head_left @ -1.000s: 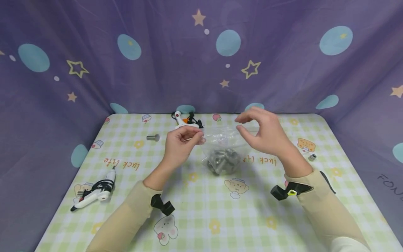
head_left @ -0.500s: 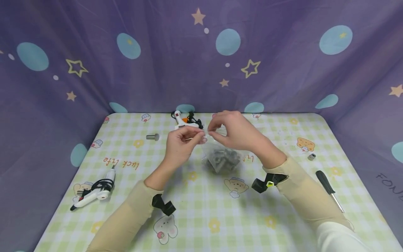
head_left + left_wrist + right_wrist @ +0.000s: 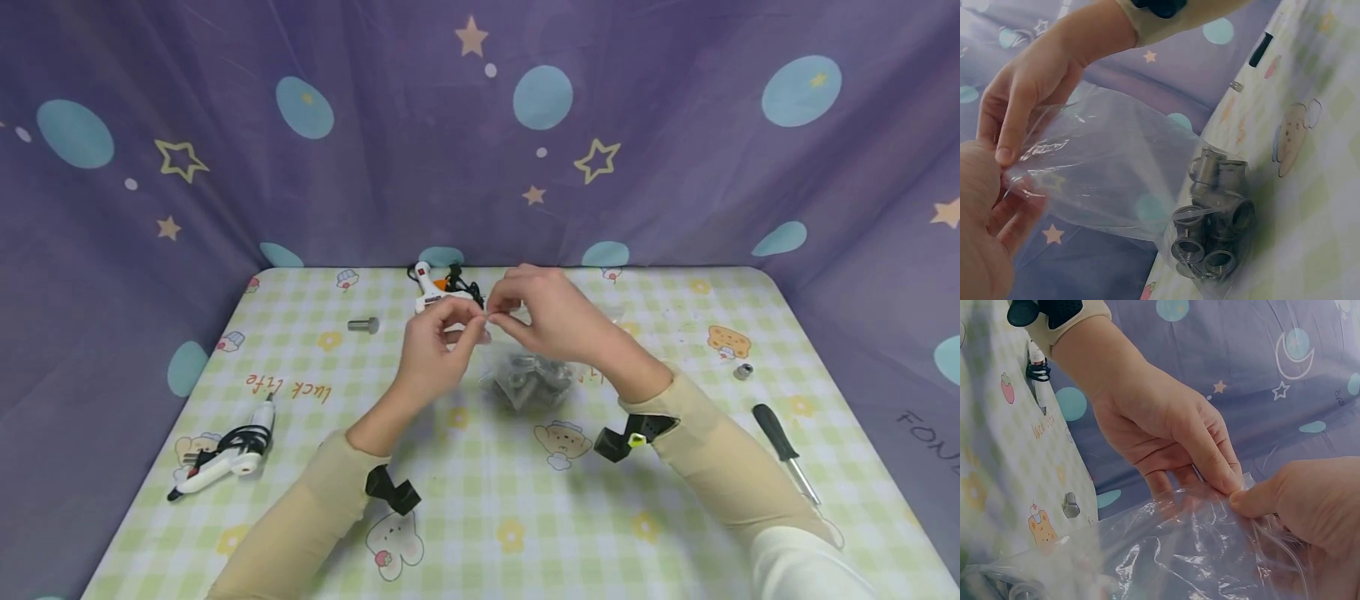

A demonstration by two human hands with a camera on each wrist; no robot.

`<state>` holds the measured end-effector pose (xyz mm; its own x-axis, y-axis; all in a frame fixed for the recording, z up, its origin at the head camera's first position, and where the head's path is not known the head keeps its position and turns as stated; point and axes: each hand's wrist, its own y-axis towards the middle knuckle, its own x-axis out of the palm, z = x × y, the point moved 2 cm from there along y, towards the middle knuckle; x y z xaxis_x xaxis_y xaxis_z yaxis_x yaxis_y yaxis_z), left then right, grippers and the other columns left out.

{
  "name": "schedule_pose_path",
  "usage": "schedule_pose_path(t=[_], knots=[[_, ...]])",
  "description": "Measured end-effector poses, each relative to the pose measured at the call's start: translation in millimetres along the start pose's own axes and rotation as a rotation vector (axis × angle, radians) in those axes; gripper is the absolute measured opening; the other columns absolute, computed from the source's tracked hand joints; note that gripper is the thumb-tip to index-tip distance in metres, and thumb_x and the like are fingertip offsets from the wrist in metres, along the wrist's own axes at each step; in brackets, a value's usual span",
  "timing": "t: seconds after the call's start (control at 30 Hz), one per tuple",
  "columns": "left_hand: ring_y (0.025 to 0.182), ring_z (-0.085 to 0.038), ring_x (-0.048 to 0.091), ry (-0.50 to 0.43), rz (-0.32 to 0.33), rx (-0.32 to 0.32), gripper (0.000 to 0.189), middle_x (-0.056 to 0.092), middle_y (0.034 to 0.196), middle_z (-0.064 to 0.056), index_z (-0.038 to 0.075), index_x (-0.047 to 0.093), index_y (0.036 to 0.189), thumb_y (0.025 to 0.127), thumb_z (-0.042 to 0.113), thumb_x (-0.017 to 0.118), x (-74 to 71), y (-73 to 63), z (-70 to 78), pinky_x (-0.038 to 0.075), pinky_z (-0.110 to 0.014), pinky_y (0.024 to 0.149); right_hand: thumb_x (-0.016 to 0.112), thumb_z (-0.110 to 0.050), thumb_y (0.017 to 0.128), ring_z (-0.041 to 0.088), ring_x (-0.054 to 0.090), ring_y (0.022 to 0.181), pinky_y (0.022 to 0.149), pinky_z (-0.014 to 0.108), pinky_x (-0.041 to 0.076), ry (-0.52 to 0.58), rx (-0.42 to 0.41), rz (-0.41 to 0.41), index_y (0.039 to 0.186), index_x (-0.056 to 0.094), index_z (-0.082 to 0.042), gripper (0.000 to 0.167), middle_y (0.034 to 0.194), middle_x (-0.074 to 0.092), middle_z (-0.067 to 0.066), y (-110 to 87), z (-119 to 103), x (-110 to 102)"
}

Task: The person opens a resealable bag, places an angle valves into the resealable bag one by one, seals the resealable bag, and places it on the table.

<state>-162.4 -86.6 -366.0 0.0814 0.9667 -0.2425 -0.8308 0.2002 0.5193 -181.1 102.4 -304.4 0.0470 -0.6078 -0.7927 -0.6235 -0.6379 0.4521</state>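
A clear zip-top plastic bag holds several grey metal threaded pipe fittings, which bulge its bottom at the table's middle. My left hand pinches the bag's top edge at its left corner between thumb and fingers. Right beside it, my right hand pinches the same edge, and the two sets of fingertips meet. In the right wrist view a zip strip runs along the bag's mouth below the fingers. From above, the right hand hides much of the bag's upper part.
A white glue gun with its black cord wrapped lies at left. Another white glue gun sits at the back behind my left hand. A bolt lies back left; a small metal fitting and a black-handled screwdriver lie right.
My right hand, earlier apart from the left with its fingers spread, has moved left to the bag's corner and pinches there. The screwdriver has come into sight. The left hand has barely moved.
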Motion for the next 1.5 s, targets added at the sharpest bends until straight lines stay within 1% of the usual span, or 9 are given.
schedule_pose_path(t=[0.13,0.3,0.57,0.8,0.87,1.0,1.13,1.23,1.5], knots=[[0.081,-0.03,0.076,0.077,-0.014,0.053,0.006,0.07,0.102,-0.019,-0.003,0.068,0.105,0.103,0.001,0.065,2.2,-1.8,1.4,0.067,-0.036,0.076,0.077,-0.016,0.098,0.013,0.067,0.08,0.075,0.032,0.057,-0.001,-0.005,0.006,0.095,0.08,-0.011,0.006,0.089,0.072,0.001,-0.4,-1,-1],[0.079,-0.027,0.076,0.072,0.017,0.048,0.006,0.07,0.105,-0.019,-0.003,0.068,0.103,0.104,0.002,0.065,0.8,-2.2,1.8,0.066,-0.028,0.075,0.08,-0.016,0.096,0.01,0.063,0.074,0.068,0.031,0.054,-0.012,0.0,0.002,0.095,0.083,-0.013,0.004,0.087,0.074,-0.002,-0.5,0,-5],[0.077,-0.023,0.078,0.034,0.065,0.072,0.007,0.075,0.098,-0.018,-0.003,0.075,0.104,0.099,0.002,0.073,-0.2,1.6,-4.3,0.065,-0.026,0.071,0.078,-0.011,0.097,0.016,0.07,0.081,0.075,0.033,0.059,-0.052,0.032,-0.006,0.094,0.081,-0.01,0.004,0.091,0.075,0.003,-2.6,-1,-12],[0.073,-0.02,0.076,0.142,0.054,0.167,0.004,0.077,0.088,-0.012,0.003,0.082,0.097,0.095,0.004,0.078,-1.5,5.8,2.6,0.064,-0.023,0.067,0.079,-0.013,0.097,0.015,0.072,0.08,0.076,0.036,0.061,-0.038,0.037,-0.042,0.097,0.083,-0.011,0.005,0.092,0.077,0.003,-1.6,1,-13],[0.071,-0.021,0.075,0.165,0.044,0.18,0.005,0.076,0.086,-0.012,0.002,0.081,0.093,0.096,0.004,0.078,-1.0,7.1,5.4,0.063,-0.024,0.066,0.079,-0.014,0.097,0.015,0.073,0.081,0.081,0.037,0.062,-0.034,0.043,-0.058,0.097,0.083,-0.011,0.005,0.092,0.077,0.002,-1.7,2,-13],[0.07,-0.02,0.074,0.168,0.013,0.163,0.01,0.075,0.085,-0.011,0.003,0.078,0.087,0.096,0.005,0.077,0.2,9.5,8.8,0.063,-0.025,0.065,0.08,-0.015,0.097,0.016,0.077,0.089,0.086,0.037,0.063,-0.029,0.058,-0.075,0.095,0.082,-0.012,0.004,0.091,0.078,-0.001,-4.4,6,-16],[0.071,-0.02,0.074,0.13,-0.009,0.141,0.012,0.076,0.087,-0.01,0.004,0.078,0.084,0.097,0.005,0.077,0.5,11.1,10.7,0.063,-0.023,0.066,0.081,-0.017,0.095,0.015,0.075,0.084,0.073,0.035,0.059,-0.028,0.049,-0.079,0.094,0.082,-0.013,0.005,0.091,0.078,-0.001,-8.2,7,-21],[0.07,-0.021,0.074,0.107,-0.011,0.139,0.013,0.076,0.087,-0.011,0.004,0.079,0.084,0.096,0.004,0.077,0.5,12.4,11.4,0.063,-0.023,0.067,0.081,-0.019,0.096,0.013,0.071,0.079,0.071,0.034,0.057,-0.038,0.053,-0.092,0.095,0.083,-0.015,0.004,0.092,0.078,-0.002,-11.1,10,-24],[0.071,-0.021,0.075,0.089,-0.007,0.156,0.014,0.075,0.086,-0.011,0.003,0.079,0.084,0.096,0.001,0.075,1.7,13.0,9.4,0.063,-0.023,0.068,0.081,-0.018,0.096,0.013,0.072,0.084,0.074,0.033,0.057,-0.047,0.09,-0.119,0.098,0.084,-0.016,0.005,0.095,0.079,-0.003,-16.6,15,-28]])
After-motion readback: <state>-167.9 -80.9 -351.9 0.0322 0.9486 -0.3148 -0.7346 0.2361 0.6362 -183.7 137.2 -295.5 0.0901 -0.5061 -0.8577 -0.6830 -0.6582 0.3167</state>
